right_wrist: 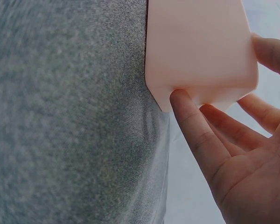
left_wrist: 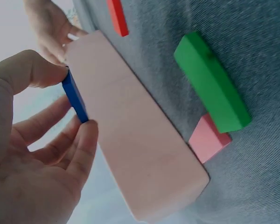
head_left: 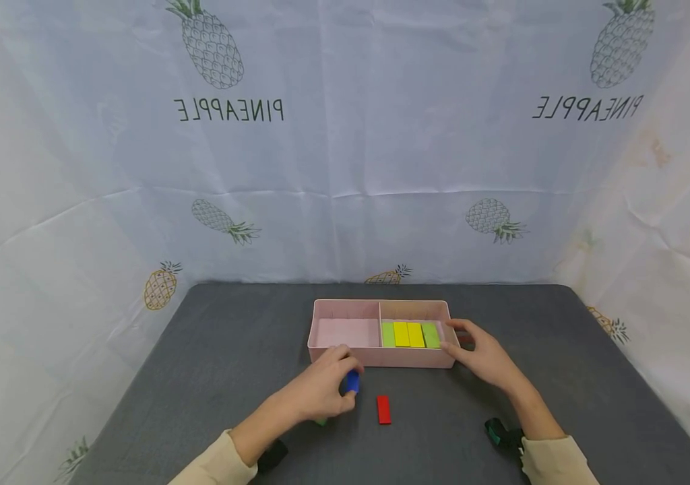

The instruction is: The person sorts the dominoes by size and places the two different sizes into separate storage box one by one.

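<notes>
My left hand (head_left: 323, 384) pinches a small blue block (head_left: 353, 382) between thumb and fingertips, just before the near wall of a pink two-compartment box (head_left: 345, 357). In the left wrist view the blue block (left_wrist: 74, 95) is held on edge in front of the box's side. At the box's right end my right hand (head_left: 483, 353) grips it, with the thumb at the near corner and fingers along the end wall. Inside the right compartment stand two yellow blocks (head_left: 408, 335) with light green blocks (head_left: 431, 335) on either side. The left compartment holds nothing visible.
A red block (head_left: 384, 409) lies on the dark grey table before the box. Under the left hand, mostly hidden in the head view, are a green block (left_wrist: 212, 81) and a pink block (left_wrist: 209, 138). Pineapple-print cloth (head_left: 345, 135) hangs behind the table.
</notes>
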`<action>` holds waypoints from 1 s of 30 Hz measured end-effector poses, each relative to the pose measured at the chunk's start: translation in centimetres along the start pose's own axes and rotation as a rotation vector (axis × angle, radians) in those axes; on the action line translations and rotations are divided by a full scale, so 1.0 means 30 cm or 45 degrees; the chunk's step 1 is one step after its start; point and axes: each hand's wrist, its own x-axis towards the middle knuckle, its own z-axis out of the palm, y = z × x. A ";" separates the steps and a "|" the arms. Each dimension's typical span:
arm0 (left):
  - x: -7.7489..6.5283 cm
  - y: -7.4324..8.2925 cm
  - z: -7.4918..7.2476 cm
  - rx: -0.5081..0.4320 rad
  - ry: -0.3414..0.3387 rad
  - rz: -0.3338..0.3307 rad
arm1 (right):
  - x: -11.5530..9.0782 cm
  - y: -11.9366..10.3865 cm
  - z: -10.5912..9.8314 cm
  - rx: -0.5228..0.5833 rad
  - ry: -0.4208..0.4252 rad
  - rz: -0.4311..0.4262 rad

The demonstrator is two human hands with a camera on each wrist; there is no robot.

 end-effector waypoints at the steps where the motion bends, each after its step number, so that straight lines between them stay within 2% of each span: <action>1: 0.002 -0.002 -0.003 -0.016 0.015 0.013 | 0.000 0.000 0.001 0.000 -0.001 0.001; 6: 0.016 -0.009 -0.023 -0.064 0.051 0.014 | -0.001 0.002 0.005 0.001 -0.003 0.005; 16: 0.050 -0.006 -0.070 -0.052 0.069 0.009 | 0.000 0.001 0.002 -0.002 0.003 -0.018; 24: 0.092 0.000 -0.110 -0.043 0.098 -0.074 | -0.001 -0.001 0.000 0.004 0.000 -0.021; 30: 0.141 -0.010 -0.132 -0.043 0.056 -0.114 | 0.002 -0.003 0.002 0.003 -0.002 0.002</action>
